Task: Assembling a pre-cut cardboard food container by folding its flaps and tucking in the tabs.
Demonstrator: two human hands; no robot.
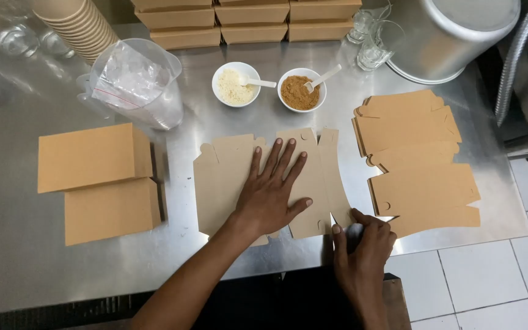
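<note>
A: Where are the hands?

B: The left hand point(270, 194) lies flat, fingers spread, on an unfolded brown cardboard box blank point(264, 180) in the middle of the frame, on the steel table point(19, 269). The right hand point(362, 241), lower centre-right, has its fingers curled and pinches the blank's lower right corner flap.

A: What crowds the blank?

B: To its right, just beside it, sits a stack of flat blanks point(414, 162), fanned unevenly. At the left of the frame, well apart, two folded brown boxes point(99, 180) stand against each other. Above the blank, near its top edge, are two white bowls: one with pale crumbs point(234, 85), one with brown powder point(300, 90), each with a small white spoon in it.

A: And further back?

B: Upper left, a clear plastic jug holding zip bags point(139, 82), with a leaning stack of paper cups point(77, 24) behind it. Along the top edge, rows of closed brown boxes point(252, 18). Upper right, some glass cups point(371, 36) next to a big metal pot point(453, 36).

A: Anything lying on the blank itself?

B: Only the hands.
</note>
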